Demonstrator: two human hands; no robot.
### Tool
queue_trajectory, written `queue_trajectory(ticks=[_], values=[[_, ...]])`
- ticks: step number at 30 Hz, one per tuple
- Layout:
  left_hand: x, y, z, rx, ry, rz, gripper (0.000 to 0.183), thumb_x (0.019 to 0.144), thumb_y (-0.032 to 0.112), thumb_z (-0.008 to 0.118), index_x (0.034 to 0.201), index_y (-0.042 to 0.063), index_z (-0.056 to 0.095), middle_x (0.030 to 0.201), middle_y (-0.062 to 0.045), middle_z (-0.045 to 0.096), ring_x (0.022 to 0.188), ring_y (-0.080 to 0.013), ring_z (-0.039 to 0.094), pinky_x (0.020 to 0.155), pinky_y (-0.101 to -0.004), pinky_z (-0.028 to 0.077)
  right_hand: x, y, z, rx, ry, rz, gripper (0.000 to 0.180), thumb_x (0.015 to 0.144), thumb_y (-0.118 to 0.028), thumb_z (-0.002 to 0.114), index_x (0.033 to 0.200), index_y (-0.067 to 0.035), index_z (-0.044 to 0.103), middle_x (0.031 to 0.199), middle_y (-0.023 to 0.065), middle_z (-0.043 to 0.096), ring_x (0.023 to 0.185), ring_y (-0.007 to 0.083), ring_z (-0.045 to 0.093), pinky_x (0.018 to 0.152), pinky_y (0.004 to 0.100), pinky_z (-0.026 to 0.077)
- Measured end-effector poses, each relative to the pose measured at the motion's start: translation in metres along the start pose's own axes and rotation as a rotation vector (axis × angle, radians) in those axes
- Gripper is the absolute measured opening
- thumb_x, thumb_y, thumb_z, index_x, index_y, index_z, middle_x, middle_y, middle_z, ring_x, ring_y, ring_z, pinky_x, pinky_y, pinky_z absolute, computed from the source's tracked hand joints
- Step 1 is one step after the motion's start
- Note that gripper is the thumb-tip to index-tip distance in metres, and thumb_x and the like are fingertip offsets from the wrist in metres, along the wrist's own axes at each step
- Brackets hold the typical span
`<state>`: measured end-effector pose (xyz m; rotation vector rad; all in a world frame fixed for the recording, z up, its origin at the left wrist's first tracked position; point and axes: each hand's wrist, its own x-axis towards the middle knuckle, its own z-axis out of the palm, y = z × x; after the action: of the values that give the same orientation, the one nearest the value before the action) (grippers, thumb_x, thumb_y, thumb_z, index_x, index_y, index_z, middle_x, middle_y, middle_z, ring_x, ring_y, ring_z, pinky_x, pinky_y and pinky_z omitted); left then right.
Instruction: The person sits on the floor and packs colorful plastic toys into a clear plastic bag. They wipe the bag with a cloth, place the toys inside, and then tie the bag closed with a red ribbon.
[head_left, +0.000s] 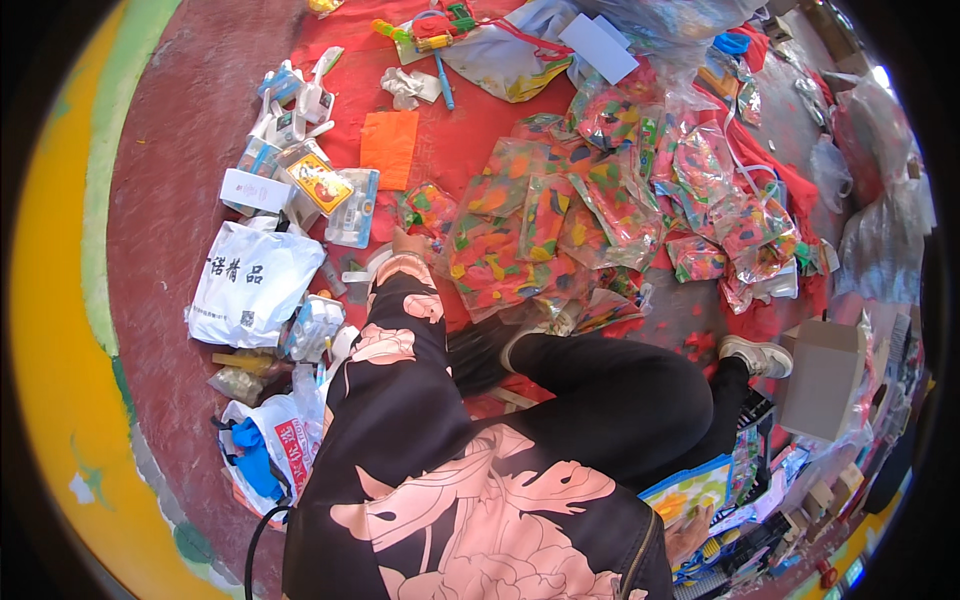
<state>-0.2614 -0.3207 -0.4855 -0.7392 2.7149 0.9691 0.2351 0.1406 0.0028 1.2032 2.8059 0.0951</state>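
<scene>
My left hand (411, 243) reaches out past a black sleeve with pink flowers. It is at the near edge of a small clear packet of multicoloured pieces (429, 210); whether the fingers grip it cannot be made out. To its right spreads a large heap of similar clear packets (517, 247), their contents red, green, yellow and orange. Down at the lower right, my right hand (688, 534) rests against a flat item with a yellow-and-white pattern and blue edge (691, 491). Part of this hand is hidden by my jacket, and its grip is unclear.
White plastic bags (255, 281) and blister-packed goods (352, 208) line the left side. An orange sheet (388, 150) lies on red cloth. A toy water gun (435, 31) lies beyond. An open cardboard box (819, 379) stands at right, near another person's shoe (757, 356).
</scene>
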Motion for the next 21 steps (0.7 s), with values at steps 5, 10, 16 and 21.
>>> queue_trajectory(ticks=[5,10,16,21], values=[[-0.007,0.044,-0.014,0.035,0.043,-0.139,0.049,0.076,0.023,0.062,0.112,-0.007,0.048,0.078,-0.024,0.06,0.073,-0.0349,0.062,0.059,-0.0424,0.047,-0.003,-0.014,-0.006,0.009,-0.033,0.07,0.041,0.075,0.005,0.052,0.115,-0.001,0.048,0.127,0.0216,0.046,0.116,0.0378,0.045,0.096,0.0414,0.035],[-0.037,0.096,-0.073,0.021,-0.038,-0.209,0.045,0.077,0.029,0.06,0.105,-0.005,0.054,0.084,-0.026,0.06,0.081,-0.0391,0.059,0.068,-0.0445,0.045,0.003,0.001,0.0,0.023,0.006,-0.033,0.043,0.075,0.004,0.053,0.117,-0.001,0.048,0.127,0.0215,0.046,0.117,0.0382,0.043,0.095,0.041,0.035],[-0.085,0.147,-0.126,-0.001,0.107,0.076,0.046,0.08,0.044,0.054,0.082,-0.001,0.065,0.078,-0.027,0.06,0.081,-0.0439,0.057,0.07,-0.0496,0.042,0.0,-0.002,-0.005,0.051,0.034,-0.037,0.03,0.081,-0.004,0.05,0.111,0.0,0.048,0.127,0.0211,0.046,0.111,0.0396,0.045,0.093,0.0443,0.036],[-0.129,0.204,-0.16,-0.033,0.126,0.348,0.049,0.085,0.045,0.051,0.083,-0.003,0.064,0.073,-0.024,0.062,0.073,-0.0394,0.06,0.064,-0.0455,0.045,-0.001,-0.003,-0.005,0.117,0.058,-0.001,0.037,0.073,0.004,0.052,0.109,0.001,0.049,0.128,0.0212,0.045,0.112,0.0397,0.044,0.095,0.0444,0.033]])
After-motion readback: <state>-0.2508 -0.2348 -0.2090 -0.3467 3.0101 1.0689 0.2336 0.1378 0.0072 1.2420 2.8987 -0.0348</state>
